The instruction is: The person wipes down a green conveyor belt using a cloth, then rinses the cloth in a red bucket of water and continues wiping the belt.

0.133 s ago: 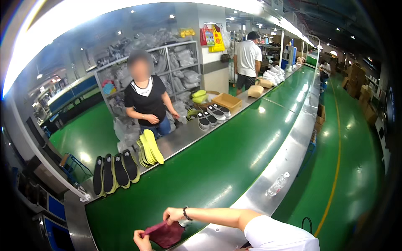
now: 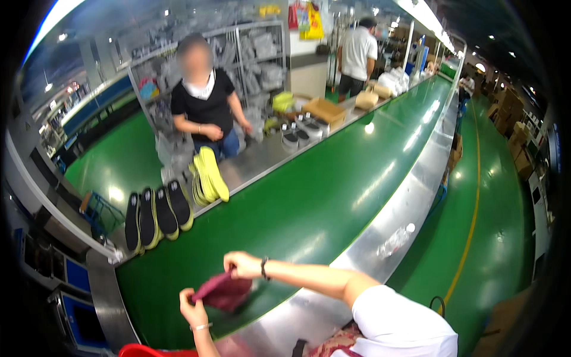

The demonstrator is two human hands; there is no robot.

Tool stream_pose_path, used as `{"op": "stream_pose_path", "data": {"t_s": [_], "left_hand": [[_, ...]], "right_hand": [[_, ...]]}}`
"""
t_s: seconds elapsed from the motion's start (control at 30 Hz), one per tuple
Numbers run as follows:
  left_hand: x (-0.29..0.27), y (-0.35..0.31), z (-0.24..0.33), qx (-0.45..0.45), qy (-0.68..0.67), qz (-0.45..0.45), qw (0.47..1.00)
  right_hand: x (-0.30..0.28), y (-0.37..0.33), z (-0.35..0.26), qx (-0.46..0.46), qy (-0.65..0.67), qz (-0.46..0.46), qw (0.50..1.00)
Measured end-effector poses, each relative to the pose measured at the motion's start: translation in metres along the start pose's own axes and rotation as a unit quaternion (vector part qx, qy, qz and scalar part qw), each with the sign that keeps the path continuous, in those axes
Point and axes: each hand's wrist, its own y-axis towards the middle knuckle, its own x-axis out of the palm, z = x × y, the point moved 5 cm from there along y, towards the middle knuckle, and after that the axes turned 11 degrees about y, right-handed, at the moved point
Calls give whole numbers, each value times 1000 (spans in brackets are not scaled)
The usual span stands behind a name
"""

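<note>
Between my two hands a piece of maroon cloth (image 2: pixel 226 293) is stretched above the green conveyor belt (image 2: pixel 285 238). My left hand (image 2: pixel 193 308) pinches its left corner. My right hand (image 2: pixel 242 266), with a dark bracelet at the wrist, grips its upper right edge. Both hands are closed on the fabric, and its lower part hangs loose and slightly blurred. Beyond the belt, black insoles with yellow-green edges (image 2: pixel 156 217) lie in a row of stacks. Beside them is a fanned stack of yellow-green insoles (image 2: pixel 209 177).
A clear plastic bottle (image 2: pixel 395 241) lies on the metal ledge (image 2: pixel 357 262) to my right. Something red (image 2: pixel 140 350) sits at the lower edge. Across the belt stands a person in black (image 2: pixel 205 107), near grey-soled pieces (image 2: pixel 303 132) and a cardboard box (image 2: pixel 325 112).
My view has tipped downward, so the far things sit higher. Both hands still hold the maroon cloth, which now appears higher and swung a little outward.
</note>
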Motion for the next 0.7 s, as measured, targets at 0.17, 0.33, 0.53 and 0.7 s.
{"op": "stream_pose_path", "data": {"t_s": [0.17, 0.33, 0.53, 0.7], "left_hand": [[9, -5, 7, 98, 141, -64, 983], [15, -105, -80, 83, 216, -126, 965], [-28, -161, -127, -124, 255, -110, 953], [-35, -172, -140, -185, 201, -104, 956]], "right_hand": [[4, -12, 13, -110, -91, 84, 986], [30, -58, 89, 174, -291, -163, 927], [-254, -42, 46, 133, -284, 366, 876], [-492, -135, -66, 106, -68, 716, 686]]}}
